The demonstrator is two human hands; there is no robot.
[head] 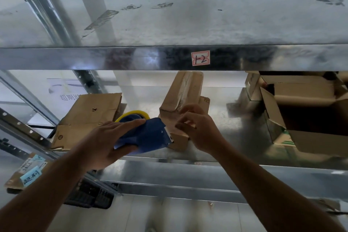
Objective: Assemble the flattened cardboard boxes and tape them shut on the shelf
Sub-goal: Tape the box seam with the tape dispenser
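Observation:
A narrow assembled cardboard box (180, 96) lies on the metal shelf (226, 118), its near end toward me, with a strip of clear tape along its top seam. My left hand (105, 141) grips a blue tape dispenser (146, 137) with a yellow-rimmed roll, its blade end against the box's near end. My right hand (195, 128) is at the box's near end, fingers curled and pinching at the tape or flap there. Flattened cardboard boxes (88, 117) lie stacked at the left of the same shelf.
Open cardboard boxes (305, 111) stand at the right of the shelf. The upper shelf beam (113, 58) carries a red-bordered label (200, 58). A labelled carton (24, 173) and a dark crate (88, 196) sit lower left.

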